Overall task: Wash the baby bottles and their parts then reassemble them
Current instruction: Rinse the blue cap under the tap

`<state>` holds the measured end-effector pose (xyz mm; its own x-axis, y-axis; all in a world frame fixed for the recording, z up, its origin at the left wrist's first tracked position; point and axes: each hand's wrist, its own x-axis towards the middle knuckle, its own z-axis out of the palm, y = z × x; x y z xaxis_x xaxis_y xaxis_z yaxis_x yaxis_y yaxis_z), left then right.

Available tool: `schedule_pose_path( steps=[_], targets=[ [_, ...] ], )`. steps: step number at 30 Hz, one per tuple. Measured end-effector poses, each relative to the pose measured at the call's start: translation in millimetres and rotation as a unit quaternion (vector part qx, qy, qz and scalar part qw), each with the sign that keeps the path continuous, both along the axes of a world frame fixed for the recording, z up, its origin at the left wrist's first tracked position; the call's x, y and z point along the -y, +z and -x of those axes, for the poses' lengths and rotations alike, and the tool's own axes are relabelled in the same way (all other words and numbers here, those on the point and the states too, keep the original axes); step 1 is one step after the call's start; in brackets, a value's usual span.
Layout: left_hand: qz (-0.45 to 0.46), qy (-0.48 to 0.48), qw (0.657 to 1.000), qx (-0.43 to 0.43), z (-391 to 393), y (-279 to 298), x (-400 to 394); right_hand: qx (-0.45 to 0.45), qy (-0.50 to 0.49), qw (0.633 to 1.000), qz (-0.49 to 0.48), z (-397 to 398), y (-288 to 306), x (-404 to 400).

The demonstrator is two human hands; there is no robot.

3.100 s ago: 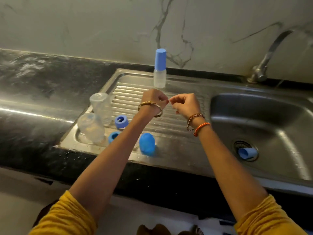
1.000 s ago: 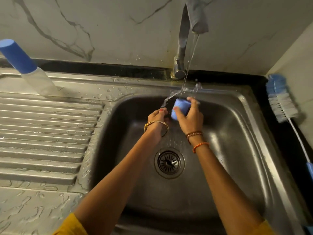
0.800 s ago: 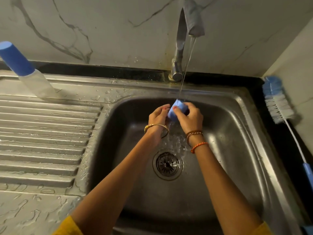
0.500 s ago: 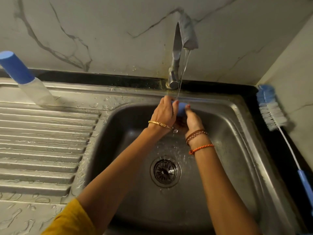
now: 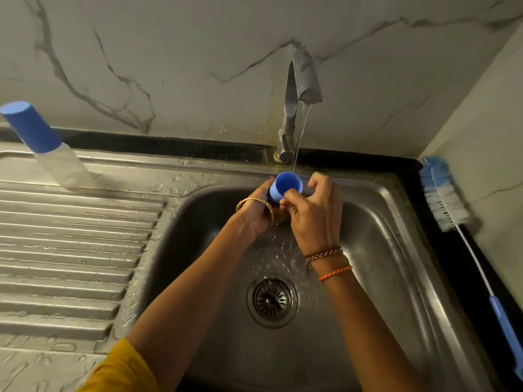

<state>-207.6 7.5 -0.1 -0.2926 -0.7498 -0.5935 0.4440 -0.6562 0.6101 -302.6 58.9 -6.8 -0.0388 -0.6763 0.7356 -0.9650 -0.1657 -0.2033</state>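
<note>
While a thin stream is running from the steel tap [image 5: 288, 128] into the stainless-steel sink basin [image 5: 396, 250], the person is working through the rinsing step, so washing is plainly not finished and reassembly looks some way off. Beside the basin, the ribbed steel draining board [image 5: 70, 250] is carrying one clear baby bottle with a blue cap [image 5: 42, 142], standing near the back edge, well apart from the hands. At the far right, a long blue-and-white bottle brush [image 5: 444, 193] is leaning against the wall, untouched.

Both hands are meeting over the basin just under the tap. The left hand [image 5: 256, 213] is curling its fingers round the lower part of a small blue plastic cup-shaped cap [image 5: 284, 186], keeping its open mouth tilted up towards the stream. The right hand [image 5: 314, 213] is lying just beside it on the right, thumb touching the cap's near side; whether the other fingers are gripping it cannot be told.

Next, I judge, the cap is wanting turning under the water, inside and outside, then setting on the draining board.
</note>
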Motion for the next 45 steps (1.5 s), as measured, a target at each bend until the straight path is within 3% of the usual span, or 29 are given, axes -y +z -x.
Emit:
schedule_pose_path(
  steps=[4,7,9,14,16,18,20,22,24,26,29,31,34,36,38,41,43,45],
  targets=[
    [0.049,0.014,0.996,-0.078,0,1,-1,-0.117,-0.021,0.992,0.045,8,-2,10],
    [0.091,0.037,0.988,-0.122,3,5,-3,-0.140,0.013,0.988,0.067,-1,-3,11],
    [0.073,0.029,0.992,-0.102,7,9,-3,-0.146,0.032,0.986,0.080,-4,-5,11],
    [-0.013,-0.037,0.996,0.083,7,13,10,-0.215,0.140,0.959,0.118,18,0,18],
    [-0.054,-0.067,0.991,0.106,6,12,10,-0.233,0.195,0.945,0.125,25,6,23],
    [-0.024,-0.058,0.995,0.083,6,10,11,-0.246,0.220,0.938,0.109,32,5,29],
    [0.035,-0.020,0.999,0.022,10,8,9,-0.168,0.170,0.969,0.057,37,-1,31],
    [0.075,0.014,0.996,-0.042,19,0,3,0.004,0.062,0.998,-0.001,29,1,30],
    [0.097,0.054,0.993,-0.047,30,-6,-3,0.129,0.012,0.990,-0.060,14,6,31],
    [0.093,0.105,0.990,0.005,31,-6,-2,0.163,0.038,0.981,-0.101,-1,13,29],
    [0.058,0.107,0.990,0.066,19,0,9,-0.027,0.120,0.992,-0.015,2,7,22],
    [0.017,0.062,0.995,0.076,10,5,10,-0.125,0.193,0.973,0.039,16,3,24],
    [-0.021,-0.010,0.996,0.087,6,13,4,-0.216,0.261,0.935,0.108,37,0,34],
    [-0.019,0.008,0.997,0.073,10,19,4,-0.217,0.243,0.935,0.137,43,-1,39],
    [0.026,0.049,0.995,0.082,16,19,9,-0.107,0.169,0.971,0.128,33,-8,37],
    [0.153,0.078,0.959,0.227,28,8,5,0.163,0.062,0.982,0.068,7,-16,30],
    [0.260,0.114,0.915,0.288,28,-4,1,0.345,0.010,0.937,0.045,-9,-13,24],
    [0.342,0.142,0.861,0.348,24,-12,-3,0.504,-0.033,0.862,-0.040,-18,-2,22]
  ],
)
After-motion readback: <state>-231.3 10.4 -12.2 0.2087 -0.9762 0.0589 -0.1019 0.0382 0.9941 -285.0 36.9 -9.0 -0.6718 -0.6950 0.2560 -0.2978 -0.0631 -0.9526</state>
